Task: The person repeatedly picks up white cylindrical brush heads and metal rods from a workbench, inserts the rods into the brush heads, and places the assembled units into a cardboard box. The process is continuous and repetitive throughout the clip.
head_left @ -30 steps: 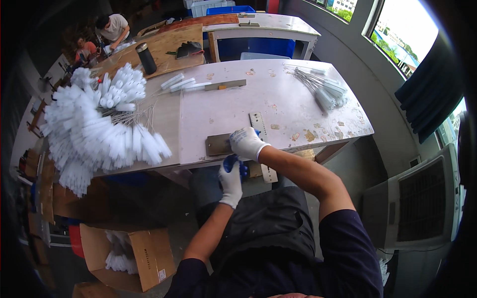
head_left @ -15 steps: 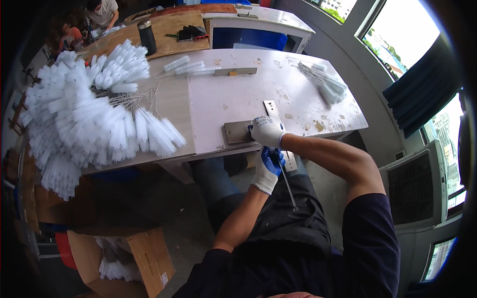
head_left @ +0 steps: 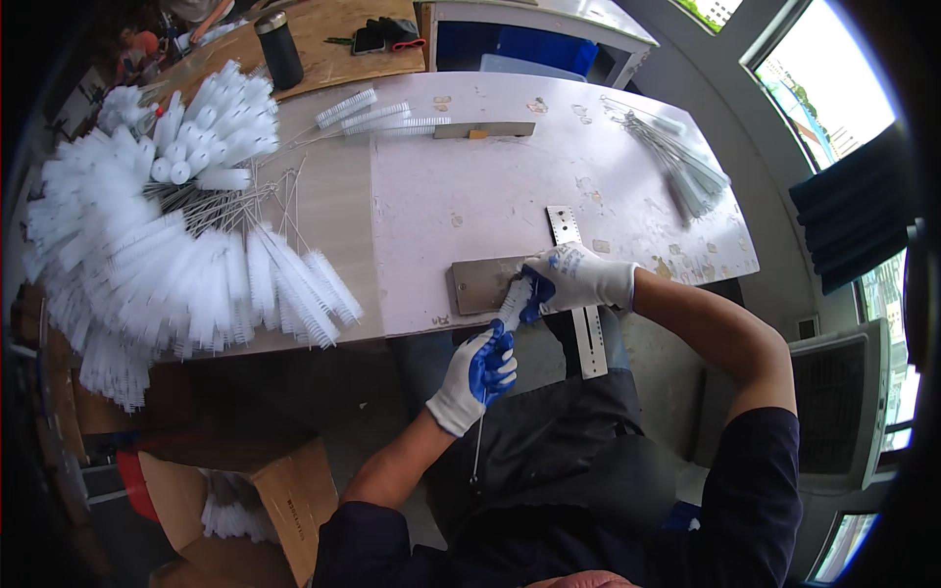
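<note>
Both my hands wear white gloves with blue palms. My left hand (head_left: 480, 377) is closed round a white bristle brush (head_left: 513, 306) where its thin wire handle meets the bristles; the handle hangs down below the fist. My right hand (head_left: 578, 278) closes its fingers on the far end of the bristles, its fingertips partly hidden. Beside that hand a grey metal block (head_left: 474, 286) lies at the table's near edge. A perforated metal strip (head_left: 590, 345) passes beneath my right hand and sticks out over the edge towards my lap.
A large heap of white brushes (head_left: 167, 265) covers the table's left side. Several more brushes (head_left: 676, 167) lie at the far right. A metal bar (head_left: 485, 129) and a dark bottle (head_left: 279, 51) are farther back. An open cardboard box (head_left: 294, 510) with brushes stands lower left.
My left hand has moved down and left, away from the right hand, and the bristles now show between them. The wire handle has swung to hang nearly straight down. The whole view has shifted slightly.
</note>
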The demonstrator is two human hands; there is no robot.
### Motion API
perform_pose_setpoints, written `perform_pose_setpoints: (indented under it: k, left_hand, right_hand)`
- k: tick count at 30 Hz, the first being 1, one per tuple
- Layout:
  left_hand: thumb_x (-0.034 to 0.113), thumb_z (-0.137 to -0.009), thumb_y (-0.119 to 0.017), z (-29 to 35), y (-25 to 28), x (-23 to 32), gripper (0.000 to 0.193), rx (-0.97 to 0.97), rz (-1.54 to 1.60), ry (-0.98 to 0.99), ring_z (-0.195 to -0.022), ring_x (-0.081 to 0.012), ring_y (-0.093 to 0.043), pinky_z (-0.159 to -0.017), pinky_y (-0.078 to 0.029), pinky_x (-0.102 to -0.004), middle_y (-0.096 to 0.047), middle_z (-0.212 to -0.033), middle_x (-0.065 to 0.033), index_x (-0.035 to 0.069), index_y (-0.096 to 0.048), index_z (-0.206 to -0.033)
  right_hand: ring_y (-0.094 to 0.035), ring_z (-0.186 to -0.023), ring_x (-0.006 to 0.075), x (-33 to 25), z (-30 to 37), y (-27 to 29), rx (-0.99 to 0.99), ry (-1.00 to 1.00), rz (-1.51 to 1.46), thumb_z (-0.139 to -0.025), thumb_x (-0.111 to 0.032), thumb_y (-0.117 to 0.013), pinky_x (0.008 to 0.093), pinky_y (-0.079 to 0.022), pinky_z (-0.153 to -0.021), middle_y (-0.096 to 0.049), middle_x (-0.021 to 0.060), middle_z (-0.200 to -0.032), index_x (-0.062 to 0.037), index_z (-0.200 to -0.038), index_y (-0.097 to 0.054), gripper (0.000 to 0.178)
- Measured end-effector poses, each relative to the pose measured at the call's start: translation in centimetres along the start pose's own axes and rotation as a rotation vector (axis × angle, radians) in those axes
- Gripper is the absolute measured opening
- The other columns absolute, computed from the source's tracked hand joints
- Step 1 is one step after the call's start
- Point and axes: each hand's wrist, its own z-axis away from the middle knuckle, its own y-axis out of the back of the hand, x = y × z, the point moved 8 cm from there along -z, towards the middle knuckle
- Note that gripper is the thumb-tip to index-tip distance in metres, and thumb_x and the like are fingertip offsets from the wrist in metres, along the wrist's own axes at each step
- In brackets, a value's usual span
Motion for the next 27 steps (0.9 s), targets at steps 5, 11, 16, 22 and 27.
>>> perform_pose_setpoints:
  k: [5, 11, 16, 22, 27]
  left_hand:
    - [0.03, -0.107, -0.045, 1.2, -0.7, 1.1, 0.031, 0.007, 0.017, 0.106, -0.051, -0.0062, -0.034, -0.047, -0.028, -0.0231, -0.036, -0.067, 0.0036, 0.009, -0.047, -0.085]
    - [0.041, -0.109, -0.039, 0.8, 0.5, 2.3, 0.042, -0.123, 0.155, 0.088, -0.048, -0.0104, -0.037, -0.046, -0.033, -0.0265, -0.041, -0.065, 0.0, 0.003, -0.055, -0.097]
    - [0.03, -0.108, -0.042, 2.0, 1.3, 3.3, 0.04, 0.227, -0.204, -0.473, -0.068, -0.0189, -0.061, -0.063, -0.052, -0.0326, -0.063, -0.086, -0.0097, -0.004, -0.059, -0.12]
    - [0.004, -0.105, -0.04, 4.3, -1.6, 4.9, 0.044, 0.532, -0.688, -0.96, -0.112, -0.0193, -0.065, -0.095, -0.054, -0.0354, -0.061, -0.133, -0.0117, 0.001, -0.046, -0.149]
    - [0.004, -0.105, -0.041, 3.3, -3.4, 5.6, 0.04, 0.559, -0.397, -1.091, -0.114, -0.0226, -0.064, -0.097, -0.054, -0.0385, -0.062, -0.13, -0.014, 0.0, -0.051, -0.144]
  right_hand:
    - [-0.068, -0.089, 0.0282, 1.5, -2.2, -3.0, 0.116, 0.139, 0.336, -0.073, -0.052, -0.077, 0.0394, -0.054, -0.082, -0.067, 0.011, -0.091, -0.0032, -0.1, -0.063, 0.057]
    - [-0.068, -0.086, 0.0293, 0.8, -1.1, -2.9, 0.33, 0.12, 0.187, -0.081, -0.043, -0.071, 0.0399, -0.052, -0.078, -0.067, 0.0127, -0.089, -0.005, -0.094, -0.061, 0.042]
    - [-0.069, -0.088, 0.0308, 0.6, -0.9, -2.7, 0.227, -0.041, 0.133, -0.088, -0.043, -0.066, 0.0413, -0.052, -0.082, -0.068, 0.014, -0.092, -0.0032, -0.099, -0.061, 0.042]
    - [-0.07, -0.091, 0.0305, 0.3, -0.4, -2.4, 0.28, -0.049, 0.131, -0.09, -0.043, -0.065, 0.0416, -0.052, -0.084, -0.07, 0.0142, -0.096, -0.0029, -0.103, -0.063, 0.042]
    - [-0.07, -0.093, 0.0306, -0.1, -0.1, -2.3, 0.345, -0.086, 0.112, -0.091, -0.042, -0.065, 0.0419, -0.052, -0.086, -0.07, 0.0133, -0.097, -0.004, -0.103, -0.063, 0.04]
